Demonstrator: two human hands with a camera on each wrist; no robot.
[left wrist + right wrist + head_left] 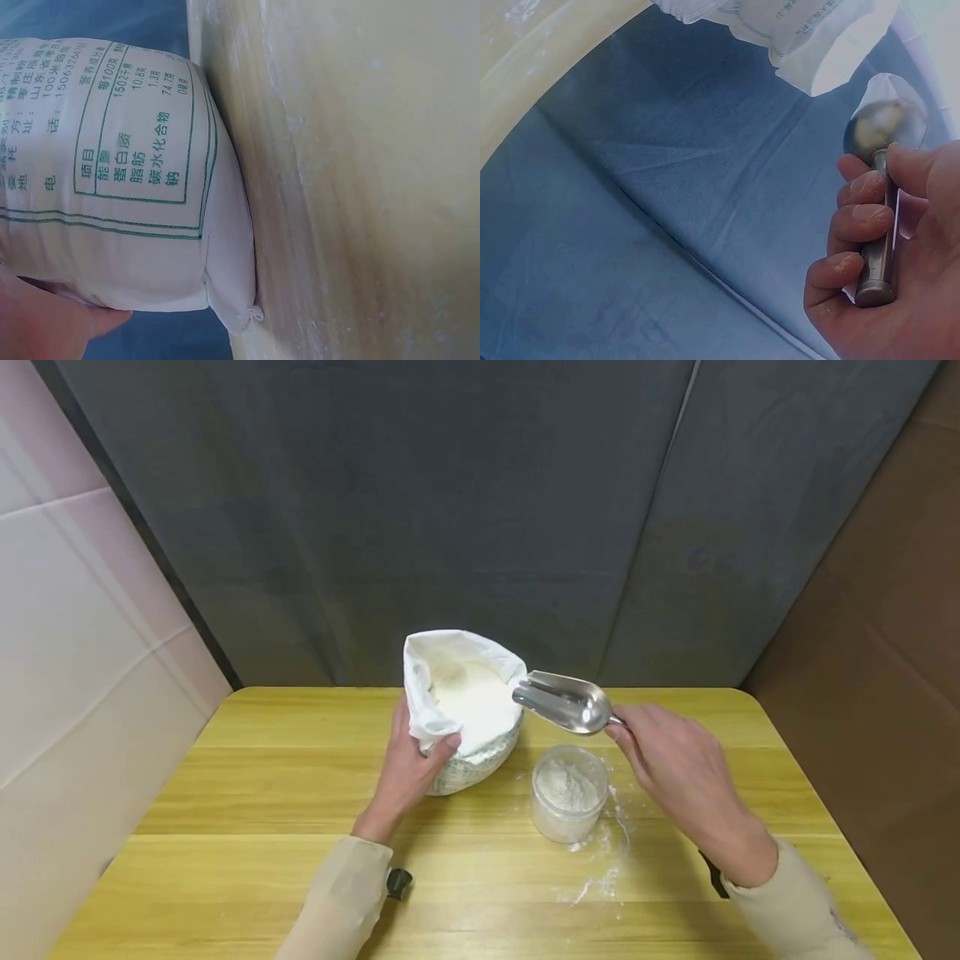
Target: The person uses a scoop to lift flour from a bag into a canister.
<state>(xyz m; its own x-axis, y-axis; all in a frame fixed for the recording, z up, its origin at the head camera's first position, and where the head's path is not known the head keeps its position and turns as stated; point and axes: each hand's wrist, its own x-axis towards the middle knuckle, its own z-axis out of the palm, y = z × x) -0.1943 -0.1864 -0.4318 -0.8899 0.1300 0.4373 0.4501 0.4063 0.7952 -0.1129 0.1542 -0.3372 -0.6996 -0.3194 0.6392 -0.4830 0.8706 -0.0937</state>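
A white flour bag (475, 764) with green print stands on the table, its top wide and its mouth leaning toward the person. White flour (476, 702) fills much of it. My left hand (408, 768) grips the bag's near left rim, thumb over the edge. In my right hand (678, 768) is a metal scoop (566, 702), held by its handle, with its tip at the bag's right rim. No flour shows in the scoop's bowl. The right wrist view shows the fingers curled round the scoop handle (877, 255). Below the scoop stands a clear round jar (567, 822) containing flour.
Spilled flour (600, 885) marks the wooden table (262, 793) around and in front of the jar. A dark grey curtain (412, 510) rises behind the table's back edge. Pale panels stand at left, a brown one (862, 635) at right.
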